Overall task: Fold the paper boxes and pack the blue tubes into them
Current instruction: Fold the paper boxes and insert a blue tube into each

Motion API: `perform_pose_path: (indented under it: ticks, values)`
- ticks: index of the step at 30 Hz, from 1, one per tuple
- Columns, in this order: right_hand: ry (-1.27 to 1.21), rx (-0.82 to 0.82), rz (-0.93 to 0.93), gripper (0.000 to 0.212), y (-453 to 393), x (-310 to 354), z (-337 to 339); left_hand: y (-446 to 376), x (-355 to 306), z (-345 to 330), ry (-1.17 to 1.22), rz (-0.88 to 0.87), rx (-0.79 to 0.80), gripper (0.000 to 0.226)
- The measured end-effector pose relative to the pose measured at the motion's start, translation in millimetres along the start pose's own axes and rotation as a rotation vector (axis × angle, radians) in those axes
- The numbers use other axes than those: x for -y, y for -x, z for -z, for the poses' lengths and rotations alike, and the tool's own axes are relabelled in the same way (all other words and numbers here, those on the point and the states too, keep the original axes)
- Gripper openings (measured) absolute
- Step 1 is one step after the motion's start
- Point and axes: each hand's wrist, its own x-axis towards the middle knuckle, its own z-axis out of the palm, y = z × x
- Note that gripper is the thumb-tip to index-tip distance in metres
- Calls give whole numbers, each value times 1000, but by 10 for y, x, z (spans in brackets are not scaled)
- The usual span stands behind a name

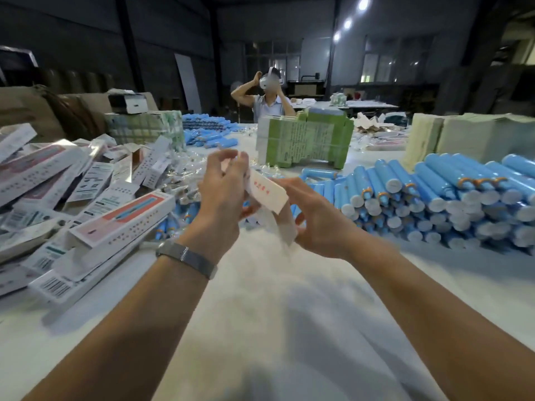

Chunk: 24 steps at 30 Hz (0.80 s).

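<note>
Dim hall, windows (pixel 385 65), ceiling lamps (pixel 347 23)

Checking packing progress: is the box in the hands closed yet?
Not closed: paper box, held by left hand and right hand, has a flap hanging down loose.

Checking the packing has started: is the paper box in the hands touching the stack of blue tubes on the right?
Apart. The head view shows the paper box held up by both hands, clear of the blue tubes.
</note>
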Motion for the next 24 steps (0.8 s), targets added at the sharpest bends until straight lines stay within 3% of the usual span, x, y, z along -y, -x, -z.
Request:
perform_pose_path:
  ticks: [3,6,7,9,11,14,16,18,21,22,24]
  values:
    - [-122,-79,137,69,15,-41,43,92,169,-149,200,257,83,28]
    - [-325,-102,32,42,28,-25,31,125,385,-152,116,367,173,54]
    - [-330,-104,-30,33,41,-41,35,118,446,-140,5,341,132,58]
    - [-206,-148,-111,26,87,-106,28,120,575,-88,-206,91,74,53]
    - [6,-224,-106,29,120,-143,10,192,662,-33,-108,-192,204,38]
    - [113,-251,-87,44,129,-145,-60,341,767,-62,42,-272,498,62]
    - [29,-70,-134,78,123,-151,-52,376,815,-103,31,-312,480,82]
    - [-104,98,-185,98,143,-194,43,338,827,-99,67,-297,383,77]
    - [-294,132,-222,82,143,-310,237,276,792,-51,44,-343,285,51]
    - [-270,70,-242,71,132,-342,265,271,771,-45,59,-352,276,42]
    - [32,-72,-300,64,107,-406,260,271,737,-23,131,-337,259,30]
